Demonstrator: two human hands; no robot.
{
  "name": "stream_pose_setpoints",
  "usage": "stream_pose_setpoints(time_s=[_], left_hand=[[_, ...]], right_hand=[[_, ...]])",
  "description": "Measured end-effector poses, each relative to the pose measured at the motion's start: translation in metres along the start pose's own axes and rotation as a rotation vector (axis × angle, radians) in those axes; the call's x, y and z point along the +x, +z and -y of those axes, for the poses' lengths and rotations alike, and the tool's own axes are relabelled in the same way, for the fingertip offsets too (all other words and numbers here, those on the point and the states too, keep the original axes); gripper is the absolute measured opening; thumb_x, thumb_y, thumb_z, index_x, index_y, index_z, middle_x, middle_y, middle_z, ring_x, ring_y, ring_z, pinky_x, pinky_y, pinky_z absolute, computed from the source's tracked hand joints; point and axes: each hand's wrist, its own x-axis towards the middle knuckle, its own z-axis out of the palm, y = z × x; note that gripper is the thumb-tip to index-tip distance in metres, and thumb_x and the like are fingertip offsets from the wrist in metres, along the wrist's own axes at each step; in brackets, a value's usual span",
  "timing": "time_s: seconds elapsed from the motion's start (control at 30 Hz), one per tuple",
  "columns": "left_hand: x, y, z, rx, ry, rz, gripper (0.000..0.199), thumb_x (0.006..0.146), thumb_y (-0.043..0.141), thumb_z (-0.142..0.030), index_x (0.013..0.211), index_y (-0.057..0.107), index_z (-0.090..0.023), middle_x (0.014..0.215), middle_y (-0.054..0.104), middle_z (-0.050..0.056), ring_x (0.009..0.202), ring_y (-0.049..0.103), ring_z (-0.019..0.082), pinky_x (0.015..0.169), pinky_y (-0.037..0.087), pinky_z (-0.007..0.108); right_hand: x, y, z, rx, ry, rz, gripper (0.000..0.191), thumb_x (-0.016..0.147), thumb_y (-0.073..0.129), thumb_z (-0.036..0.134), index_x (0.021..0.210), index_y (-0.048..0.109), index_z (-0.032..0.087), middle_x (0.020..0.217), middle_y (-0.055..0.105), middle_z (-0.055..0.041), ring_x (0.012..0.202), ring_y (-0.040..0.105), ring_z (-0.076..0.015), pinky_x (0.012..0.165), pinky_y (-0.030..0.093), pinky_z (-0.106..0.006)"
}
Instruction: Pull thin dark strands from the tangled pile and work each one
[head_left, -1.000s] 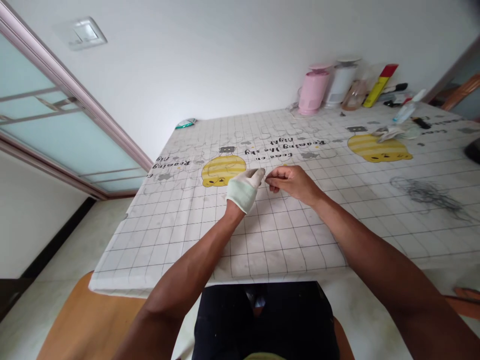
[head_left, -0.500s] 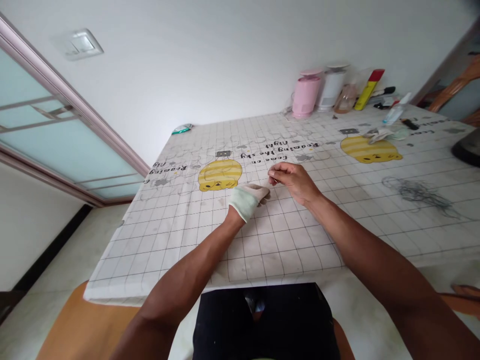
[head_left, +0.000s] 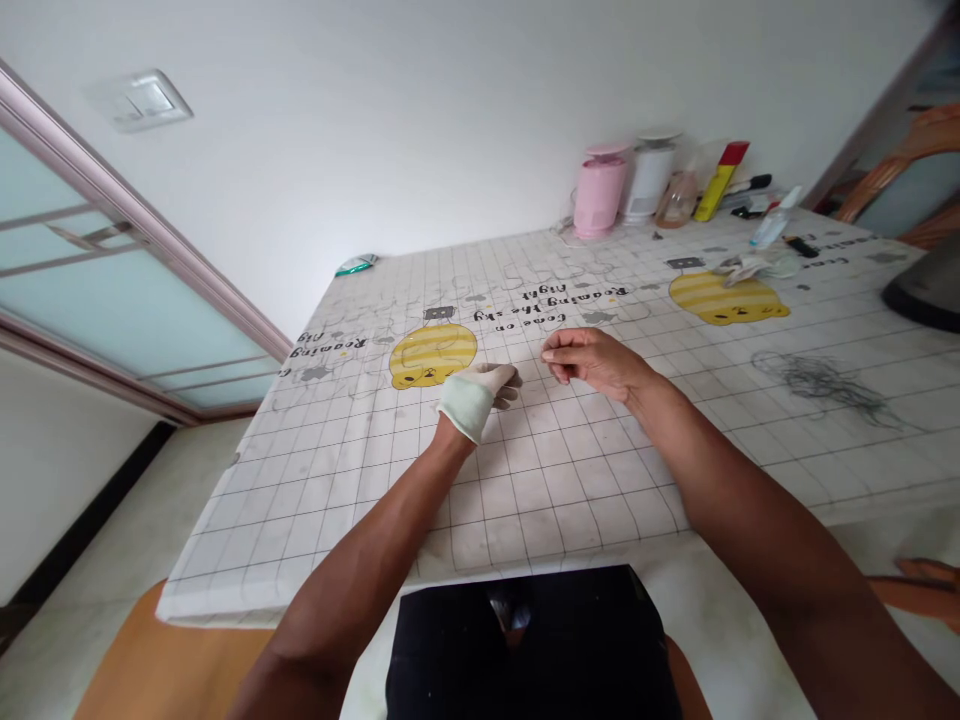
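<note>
My left hand (head_left: 489, 385) wears a pale glove with a light green cuff. Its fingers are closed just above the tablecloth (head_left: 555, 480), beside a printed yellow bear (head_left: 431, 352). A short gap to the right is my right hand (head_left: 585, 358), bare, thumb and fingertips pressed together in a pinch. Anything in either grip is too fine to make out. A loose tangle of dark grey thread (head_left: 832, 385) lies on the cloth to the right of my right hand. Faint curly strands (head_left: 517, 275) show farther back; I cannot tell whether they are thread or print.
Along the wall stand a pink cylinder device (head_left: 600, 192), a white one (head_left: 651, 178), a yellow can with a red cap (head_left: 721, 182) and a clear bottle (head_left: 776, 220). A crumpled glove (head_left: 757, 266) lies near them. A dark-based appliance (head_left: 926, 290) sits at the right edge.
My hands have drawn apart: the left has shifted left, the right slightly right in the view. The whole scene has moved a little as the head turned.
</note>
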Motion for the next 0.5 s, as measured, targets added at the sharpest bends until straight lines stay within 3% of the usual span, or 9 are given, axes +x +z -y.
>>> stream_pose_setpoints(time_s=[0.17,0.33,0.5], left_hand=[[-0.004,-0.011,-0.012,0.033,0.168,-0.042,0.03,0.092,0.061,-0.04,0.105,0.076,-0.017,0.113,0.079,0.01,0.093,0.075,0.02,0.075,0.058,0.026],[-0.003,-0.013,-0.015,0.032,0.226,-0.023,0.042,0.095,0.062,-0.04,0.127,0.074,-0.016,0.11,0.08,0.01,0.088,0.074,0.017,0.078,0.058,0.027],[0.001,-0.015,-0.009,0.049,0.231,0.055,0.031,0.096,0.062,-0.033,0.112,0.08,-0.013,0.092,0.079,0.008,0.075,0.068,0.013,0.071,0.056,0.025]], right_hand=[[-0.001,0.006,-0.004,-0.058,-0.003,0.08,0.029,0.081,0.086,0.046,0.082,0.072,0.02,0.064,0.059,0.001,0.058,0.05,-0.0133,0.056,0.042,-0.03],[-0.001,0.019,-0.011,-0.121,0.013,0.147,0.028,0.082,0.085,0.046,0.083,0.075,0.02,0.064,0.059,0.0012,0.058,0.05,-0.0126,0.055,0.041,-0.029],[-0.002,0.025,-0.015,-0.181,0.014,0.215,0.022,0.084,0.084,0.04,0.082,0.075,0.02,0.071,0.061,0.0008,0.062,0.052,-0.012,0.055,0.041,-0.027]])
